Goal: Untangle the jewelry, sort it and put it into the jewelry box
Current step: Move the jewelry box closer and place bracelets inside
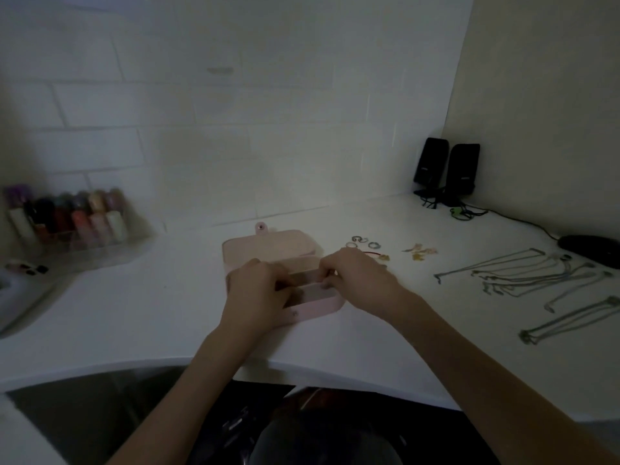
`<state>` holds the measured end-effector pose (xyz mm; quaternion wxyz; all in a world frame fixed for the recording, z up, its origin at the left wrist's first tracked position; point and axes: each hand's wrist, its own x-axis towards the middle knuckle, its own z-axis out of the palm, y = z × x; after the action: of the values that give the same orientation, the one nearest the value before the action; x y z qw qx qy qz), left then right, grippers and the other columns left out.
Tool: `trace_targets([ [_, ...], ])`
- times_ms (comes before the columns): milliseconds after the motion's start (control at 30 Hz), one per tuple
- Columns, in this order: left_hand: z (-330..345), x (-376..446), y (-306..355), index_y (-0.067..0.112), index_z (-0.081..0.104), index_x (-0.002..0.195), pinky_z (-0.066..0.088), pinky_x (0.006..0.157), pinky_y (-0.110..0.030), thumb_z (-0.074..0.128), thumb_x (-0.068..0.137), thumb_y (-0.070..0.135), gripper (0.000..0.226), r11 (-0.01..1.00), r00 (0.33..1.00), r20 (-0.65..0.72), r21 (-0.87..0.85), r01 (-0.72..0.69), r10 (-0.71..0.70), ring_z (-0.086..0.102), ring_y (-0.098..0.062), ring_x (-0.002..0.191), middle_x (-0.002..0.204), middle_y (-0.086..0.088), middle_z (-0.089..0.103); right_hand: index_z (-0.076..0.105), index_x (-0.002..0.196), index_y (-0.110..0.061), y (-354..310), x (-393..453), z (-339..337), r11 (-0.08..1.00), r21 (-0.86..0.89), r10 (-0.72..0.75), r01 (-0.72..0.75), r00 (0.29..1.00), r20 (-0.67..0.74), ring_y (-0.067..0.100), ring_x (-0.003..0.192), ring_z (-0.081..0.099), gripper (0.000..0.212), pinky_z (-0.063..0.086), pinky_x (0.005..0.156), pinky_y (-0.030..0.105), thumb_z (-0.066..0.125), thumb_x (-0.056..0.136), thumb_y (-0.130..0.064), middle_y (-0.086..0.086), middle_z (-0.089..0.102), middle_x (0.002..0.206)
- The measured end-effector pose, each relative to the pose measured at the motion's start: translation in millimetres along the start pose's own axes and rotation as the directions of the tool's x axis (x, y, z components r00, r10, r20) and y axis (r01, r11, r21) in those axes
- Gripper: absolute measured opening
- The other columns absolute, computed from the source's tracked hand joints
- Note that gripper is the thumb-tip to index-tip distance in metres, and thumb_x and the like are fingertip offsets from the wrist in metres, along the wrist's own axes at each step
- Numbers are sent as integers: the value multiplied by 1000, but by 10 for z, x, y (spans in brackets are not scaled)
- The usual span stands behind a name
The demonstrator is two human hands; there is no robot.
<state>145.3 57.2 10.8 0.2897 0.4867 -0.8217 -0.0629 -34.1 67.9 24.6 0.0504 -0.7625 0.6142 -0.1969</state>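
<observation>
A pink jewelry box point(312, 308) sits open in the middle of the white table, its lid point(268, 245) tilted back. My left hand point(255, 290) grips the box's left side, fingers curled over the rim. My right hand point(355, 273) curls over the right end and pinches something inside; what it holds is hidden. Several rings point(362, 241) lie just behind the right hand. Small gold earrings point(417, 251) lie further right. Several thin chains point(536, 280) are laid out straight on the right of the table.
A clear organizer with nail polish bottles point(70, 219) stands at the back left. Two black speakers point(446, 169) with cables stand in the back right corner, and a dark object point(590, 250) lies at the right edge. The table's curved front edge point(302, 367) is near me.
</observation>
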Motion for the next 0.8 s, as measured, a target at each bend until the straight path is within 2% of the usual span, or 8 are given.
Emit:
trace_targets([
  [67,-9,-21,34,23,77,83,39,66,-24,68,78,23,10,1000,1000,-11,-31,5,-5,61,-20,80,78,1,72,68,86,-17,12,-10,46,1000,20,8,-8,1000,-16,22,88,58,13,42,73,32,57,85,-10,7,62,94],
  [133,-12,-29,62,21,78,85,32,61,-10,69,79,17,11,999,1000,-14,-47,18,-19,62,-17,81,82,1,73,68,85,-18,27,-15,87,1000,31,6,-4,999,-48,22,87,57,13,44,77,34,58,84,-10,7,61,91],
  [233,-16,-33,69,17,78,82,34,65,0,72,77,11,10,982,997,-15,-174,68,-71,58,-3,70,82,3,73,69,84,-17,58,-8,133,999,46,19,-16,998,-66,21,86,56,12,43,75,33,58,83,-12,7,63,89],
  [300,-20,-40,70,16,78,82,34,66,2,73,76,10,10,973,996,-6,-214,83,-86,53,3,67,82,3,73,70,84,-16,74,8,151,998,68,23,-19,997,-67,21,86,57,11,44,76,34,59,83,-13,7,66,89],
  [400,-26,-29,75,15,78,85,36,67,0,73,76,10,11,974,997,6,-212,78,-79,57,-3,73,82,4,72,70,85,-13,69,27,164,998,64,25,-22,998,-51,22,88,57,11,45,78,36,60,83,-13,9,66,90],
  [533,-24,-1,76,17,78,86,45,75,-14,72,78,13,11,979,995,46,-181,95,-88,62,-9,78,85,4,72,70,85,-14,81,16,176,997,63,47,-44,998,-42,23,83,59,10,45,73,34,61,82,-11,10,64,90],
  [633,-29,-4,89,15,78,85,37,68,-1,72,77,10,11,971,995,42,-217,102,-95,57,-2,71,78,8,67,71,85,-12,78,-10,142,992,118,47,-41,998,-47,15,77,54,12,40,67,25,60,82,-8,7,66,88],
  [800,-37,-12,97,15,78,86,34,65,2,74,76,9,12,972,996,19,-220,84,-82,50,7,65,81,6,69,72,86,-8,83,-56,136,984,181,16,2,995,-97,10,75,48,12,34,63,21,60,83,-5,6,67,86],
])
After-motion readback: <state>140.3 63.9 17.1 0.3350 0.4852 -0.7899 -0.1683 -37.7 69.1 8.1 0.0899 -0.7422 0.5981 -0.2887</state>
